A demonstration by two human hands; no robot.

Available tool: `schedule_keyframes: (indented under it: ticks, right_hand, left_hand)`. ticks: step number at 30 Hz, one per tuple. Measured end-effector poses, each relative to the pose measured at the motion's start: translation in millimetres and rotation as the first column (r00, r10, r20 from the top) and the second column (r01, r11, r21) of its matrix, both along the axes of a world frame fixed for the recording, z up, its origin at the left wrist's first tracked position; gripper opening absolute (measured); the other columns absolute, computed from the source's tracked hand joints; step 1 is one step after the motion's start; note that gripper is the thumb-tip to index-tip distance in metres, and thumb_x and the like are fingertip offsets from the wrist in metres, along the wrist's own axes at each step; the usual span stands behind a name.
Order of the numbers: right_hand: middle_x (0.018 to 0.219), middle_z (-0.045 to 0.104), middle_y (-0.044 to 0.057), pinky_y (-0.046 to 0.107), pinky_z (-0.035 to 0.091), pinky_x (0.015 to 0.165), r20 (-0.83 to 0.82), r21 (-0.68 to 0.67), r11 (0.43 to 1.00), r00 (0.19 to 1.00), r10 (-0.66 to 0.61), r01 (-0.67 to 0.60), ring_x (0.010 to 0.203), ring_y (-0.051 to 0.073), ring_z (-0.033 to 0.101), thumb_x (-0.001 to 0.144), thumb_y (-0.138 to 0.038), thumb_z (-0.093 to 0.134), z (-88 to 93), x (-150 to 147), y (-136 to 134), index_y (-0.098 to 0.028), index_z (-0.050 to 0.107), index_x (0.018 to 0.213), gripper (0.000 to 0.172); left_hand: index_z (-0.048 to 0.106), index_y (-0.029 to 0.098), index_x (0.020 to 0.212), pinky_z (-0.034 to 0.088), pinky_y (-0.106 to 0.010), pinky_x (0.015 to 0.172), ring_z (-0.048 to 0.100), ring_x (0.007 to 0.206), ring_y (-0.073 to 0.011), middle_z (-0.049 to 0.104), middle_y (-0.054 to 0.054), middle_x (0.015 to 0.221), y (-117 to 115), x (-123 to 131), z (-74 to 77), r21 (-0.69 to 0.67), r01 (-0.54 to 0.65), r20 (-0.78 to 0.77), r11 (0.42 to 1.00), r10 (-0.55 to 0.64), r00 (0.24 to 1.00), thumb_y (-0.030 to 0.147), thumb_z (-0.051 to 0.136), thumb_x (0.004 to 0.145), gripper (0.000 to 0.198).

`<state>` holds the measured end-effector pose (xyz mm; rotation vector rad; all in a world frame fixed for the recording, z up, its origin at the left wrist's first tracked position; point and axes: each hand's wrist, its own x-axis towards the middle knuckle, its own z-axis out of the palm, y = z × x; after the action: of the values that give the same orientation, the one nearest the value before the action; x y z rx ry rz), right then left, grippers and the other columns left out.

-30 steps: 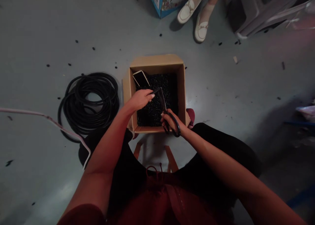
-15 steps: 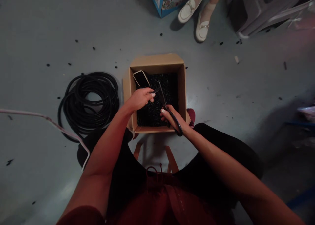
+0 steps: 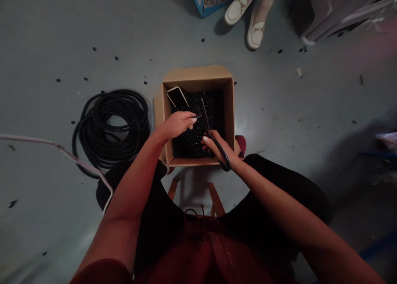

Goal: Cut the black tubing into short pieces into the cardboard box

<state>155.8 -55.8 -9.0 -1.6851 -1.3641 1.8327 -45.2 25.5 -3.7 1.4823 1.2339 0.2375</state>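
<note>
Over a cardboard box [image 3: 228,118], my left hand [image 3: 181,123] is closed in a pinch on a small black ribbed strip [image 3: 198,116]. The strip's tip reaches toward the blades of the scissors [image 3: 205,114]. My right hand [image 3: 218,146] is wrapped round the black handles of those scissors, whose blades point away from me. Below both hands, the box holds many small black pieces [image 3: 194,140]. A phone-like dark rectangle with a pale rim [image 3: 177,97] leans in the box's far left corner.
A coil of black hose [image 3: 89,139] lies on the floor left of the box. A pale bent rod or cord [image 3: 77,159] crosses at left. Ahead are another person's white shoes [image 3: 256,35], a blue printed carton [image 3: 201,4] and a grey plastic stool [image 3: 325,15].
The scissors' blades have swung slightly, and the strip's tip sits a little further right, nearer them. The whole view has shifted slightly; both hands keep their grip.
</note>
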Motion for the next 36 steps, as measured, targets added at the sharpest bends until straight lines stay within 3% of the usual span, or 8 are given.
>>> schedule_keyframes:
  ticks: [9,15,19,27,36]
  right_hand:
    - [0.107,0.066,0.01,0.037,0.049,0.078,0.049,0.006,0.999,0.998,0.045,-0.046,0.093,0.023,0.064,0.089,-0.06,0.048,-0.9,1,0,-0.02,0.047,0.12,0.051]
    - [0.106,0.064,0.01,0.038,0.049,0.079,0.071,0.014,0.996,0.994,0.082,-0.084,0.096,0.025,0.064,0.089,-0.061,0.049,-2.7,2,-1,-0.02,0.046,0.12,0.052]
    - [0.102,0.063,0.007,0.036,0.049,0.078,0.079,0.01,0.998,0.995,0.068,-0.069,0.09,0.022,0.063,0.089,-0.062,0.048,-5.8,3,-2,-0.022,0.046,0.114,0.048]
    - [0.075,0.055,-0.003,0.03,0.044,0.063,0.092,0.015,0.999,0.995,0.034,-0.036,0.066,0.015,0.055,0.091,-0.061,0.044,-10.6,1,-7,-0.025,0.041,0.097,0.037]
    - [0.068,0.049,-0.005,0.027,0.037,0.056,0.154,0.012,0.999,0.988,0.031,-0.033,0.06,0.014,0.049,0.089,-0.063,0.045,-20.3,0,-12,-0.026,0.037,0.091,0.037]
  left_hand:
    - [0.069,0.011,0.101,0.042,-0.026,0.066,0.05,0.065,-0.0115,0.063,-0.002,0.073,2,1,4.0,-0.004,0.061,-0.055,0.998,-0.061,0.997,0.031,0.046,0.09,0.032]
    - [0.07,0.012,0.094,0.043,-0.026,0.068,0.052,0.066,-0.012,0.063,-0.002,0.071,2,1,9.5,-0.002,0.133,-0.062,0.991,-0.132,0.989,0.031,0.046,0.09,0.031]
    - [0.07,0.012,0.092,0.042,-0.026,0.069,0.053,0.067,-0.0122,0.063,-0.002,0.071,1,2,7.2,0.012,0.151,-0.06,0.988,-0.15,0.987,0.029,0.046,0.089,0.029]
    - [0.06,0.015,0.072,0.039,-0.025,0.065,0.05,0.064,-0.0118,0.059,-0.001,0.067,0,5,9.9,0.015,0.161,-0.063,0.987,-0.159,0.985,0.029,0.045,0.088,0.026]
    - [0.053,0.016,0.064,0.036,-0.026,0.064,0.049,0.063,-0.0118,0.058,-0.002,0.067,0,9,1.5,-0.009,0.208,-0.161,0.978,-0.207,0.965,0.023,0.044,0.087,0.025]
